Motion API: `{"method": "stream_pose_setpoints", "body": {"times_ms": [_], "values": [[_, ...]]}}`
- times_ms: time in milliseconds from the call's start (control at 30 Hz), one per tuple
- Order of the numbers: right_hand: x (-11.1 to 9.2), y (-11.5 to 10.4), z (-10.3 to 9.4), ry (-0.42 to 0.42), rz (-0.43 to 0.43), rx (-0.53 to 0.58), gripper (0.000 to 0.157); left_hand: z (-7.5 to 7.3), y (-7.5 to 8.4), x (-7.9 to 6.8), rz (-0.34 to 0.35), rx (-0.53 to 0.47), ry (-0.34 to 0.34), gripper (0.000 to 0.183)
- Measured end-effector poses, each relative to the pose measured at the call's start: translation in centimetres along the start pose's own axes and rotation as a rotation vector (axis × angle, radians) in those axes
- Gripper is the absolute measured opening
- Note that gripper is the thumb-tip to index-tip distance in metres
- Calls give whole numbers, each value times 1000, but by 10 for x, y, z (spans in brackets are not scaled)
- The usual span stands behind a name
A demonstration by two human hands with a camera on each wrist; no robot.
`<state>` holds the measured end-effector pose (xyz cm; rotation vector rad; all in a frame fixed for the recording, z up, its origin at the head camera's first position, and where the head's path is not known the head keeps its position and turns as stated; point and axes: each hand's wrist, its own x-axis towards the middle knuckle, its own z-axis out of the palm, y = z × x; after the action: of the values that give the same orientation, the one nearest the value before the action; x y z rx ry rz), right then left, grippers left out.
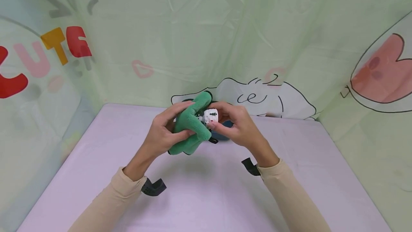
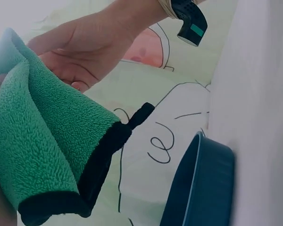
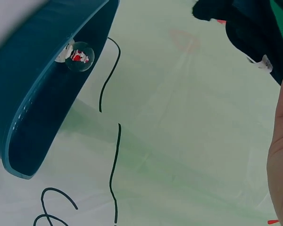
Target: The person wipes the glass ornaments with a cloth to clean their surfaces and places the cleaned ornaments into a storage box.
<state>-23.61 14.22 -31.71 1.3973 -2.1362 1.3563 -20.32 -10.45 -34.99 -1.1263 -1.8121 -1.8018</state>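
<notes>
While left hand grips black-edged green cloth between thumb and fingers, right hand pinches small white-based globe, clear end among cloth folds; both held above table; blue bin on table behind hands, partly hidden by right hand; second globe, red and white within, inside bin; short black loop on cloth's edge; dark curved device at each wrist
</notes>
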Motion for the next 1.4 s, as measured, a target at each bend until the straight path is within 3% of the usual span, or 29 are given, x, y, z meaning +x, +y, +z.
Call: {"method": "stream_pose_setpoints", "body": {"times_ms": [333, 500, 667, 967, 1167, 1400], "values": [[-1, 3, 0, 13, -86, 32, 47, 2, 1, 0, -76, -31, 34, 61], [-1, 6, -1, 17, -139, -11, 50, 2, 2, 1, -151, -57, 54, 63], [0, 7, -2, 31, -161, -82, 46, 0, 3, 2, -242, -84, 62, 65], [1, 7, -2, 46, -220, -170, 37, -3, 4, 4, -326, -122, 44, 64], [1, 8, -2, 56, -269, -220, 48, -2, 3, 4, -393, -163, 54, 61], [2, 9, -4, 57, -310, -203, 35, 1, 1, 0, -393, -177, 51, 60]]}}
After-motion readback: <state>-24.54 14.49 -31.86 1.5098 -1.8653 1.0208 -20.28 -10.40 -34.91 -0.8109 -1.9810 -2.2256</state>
